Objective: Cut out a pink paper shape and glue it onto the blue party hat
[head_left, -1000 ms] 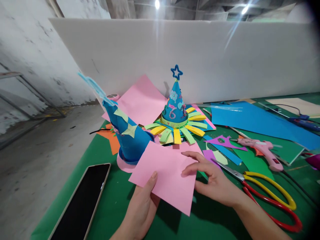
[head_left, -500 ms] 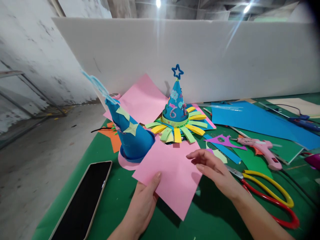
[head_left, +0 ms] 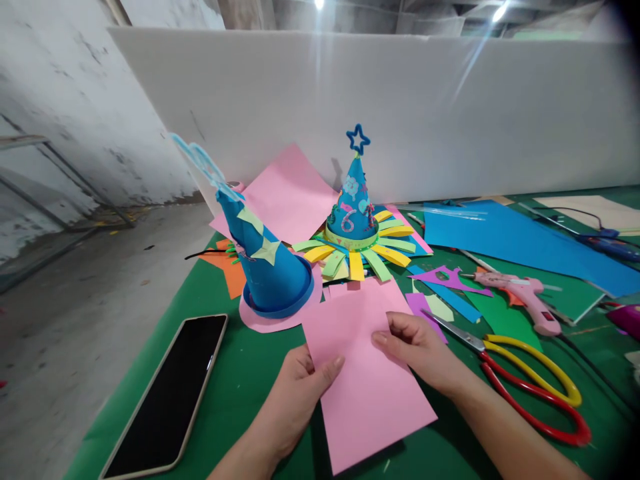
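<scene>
A rectangular sheet of pink paper [head_left: 367, 393] is held above the green table between my two hands. My left hand [head_left: 303, 383] pinches its left edge, thumb on top and fingers underneath. On the right edge, my right hand [head_left: 420, 347] grips it with the thumb on top. Behind the sheet to the left stands a leaning blue cone hat [head_left: 273, 280] with pale green stars, on a pink paper brim. Farther back is a decorated blue party hat [head_left: 353, 213] with a "6", a star on its tip and a fringe of yellow and green strips.
Scissors [head_left: 500, 353] with red and yellow handles lie beside my right forearm. A pink glue gun [head_left: 530, 293], purple paper scraps [head_left: 425, 313] and a blue sheet [head_left: 500, 233] are behind them. A phone [head_left: 170, 393] rests at the left table edge. A white board [head_left: 400, 113] stands at the back.
My right hand, loose above the sheet before, now grips its right edge. The pink paper has been turned and drawn slightly toward me, uncovering more of the leaning hat's pink brim.
</scene>
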`<action>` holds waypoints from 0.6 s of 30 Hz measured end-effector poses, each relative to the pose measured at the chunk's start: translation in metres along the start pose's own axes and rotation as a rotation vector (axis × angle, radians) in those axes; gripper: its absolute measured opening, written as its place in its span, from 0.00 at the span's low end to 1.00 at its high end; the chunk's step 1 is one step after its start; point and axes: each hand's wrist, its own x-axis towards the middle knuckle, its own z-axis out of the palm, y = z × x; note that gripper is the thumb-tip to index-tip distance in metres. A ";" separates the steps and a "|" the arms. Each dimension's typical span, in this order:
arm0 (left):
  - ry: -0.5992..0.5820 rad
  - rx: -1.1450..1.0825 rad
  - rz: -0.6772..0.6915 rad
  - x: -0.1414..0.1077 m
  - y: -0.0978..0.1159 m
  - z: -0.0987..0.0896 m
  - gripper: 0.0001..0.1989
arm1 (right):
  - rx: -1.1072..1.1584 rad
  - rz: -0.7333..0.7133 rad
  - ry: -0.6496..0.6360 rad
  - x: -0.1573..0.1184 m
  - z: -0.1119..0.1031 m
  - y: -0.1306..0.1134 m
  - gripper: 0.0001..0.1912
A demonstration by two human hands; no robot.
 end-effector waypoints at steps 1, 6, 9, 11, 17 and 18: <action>-0.006 -0.026 0.004 -0.001 0.000 0.000 0.14 | 0.020 0.001 -0.006 -0.001 -0.001 0.000 0.09; 0.018 -0.126 0.027 -0.002 0.001 -0.001 0.12 | 0.006 -0.068 -0.009 -0.003 -0.007 -0.002 0.09; 0.084 -0.139 0.002 -0.003 0.005 0.000 0.08 | -0.038 -0.113 -0.019 -0.004 -0.011 -0.005 0.08; 0.116 -0.155 -0.019 -0.004 0.008 0.002 0.07 | -0.050 -0.132 -0.053 -0.005 -0.013 -0.007 0.10; 0.130 -0.153 -0.020 -0.005 0.008 0.003 0.03 | -0.032 -0.145 -0.112 -0.005 -0.016 -0.007 0.13; 0.127 -0.149 -0.016 -0.005 0.008 0.003 0.02 | -0.029 -0.145 -0.115 -0.005 -0.016 -0.007 0.12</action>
